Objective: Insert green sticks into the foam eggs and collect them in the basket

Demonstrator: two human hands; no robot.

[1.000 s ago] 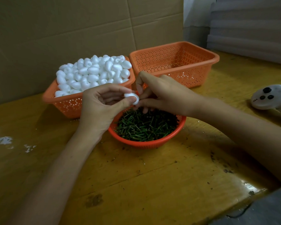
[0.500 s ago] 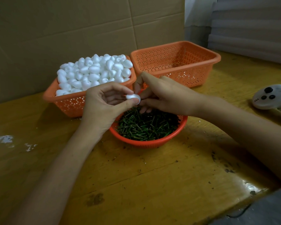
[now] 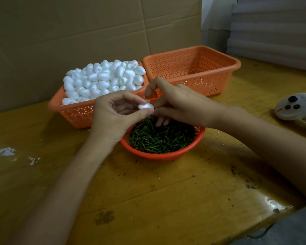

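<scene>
My left hand [image 3: 113,119] pinches a white foam egg [image 3: 146,106] between thumb and fingers, above the back rim of a round orange bowl [image 3: 162,156] filled with green sticks [image 3: 159,138]. My right hand [image 3: 182,105] meets the egg from the right. Its thumb and a finger pinch a green stick against the egg's end, and the fingertips hide nearly all of the stick. Its index finger is lifted and its lower fingers hang over the stick pile. An orange basket [image 3: 74,112] heaped with foam eggs [image 3: 104,78] stands behind on the left. An orange basket [image 3: 201,80] behind on the right shows nothing inside.
A white handheld controller [image 3: 297,105] lies at the right edge of the wooden table. Cardboard sheets form the wall behind the baskets. White foam crumbs [image 3: 5,152] dot the table on the left. The table's front edge runs across the lower right corner.
Both hands stay together over the bowl with the egg between them. The right fingertips have pressed a little closer against the egg's end.
</scene>
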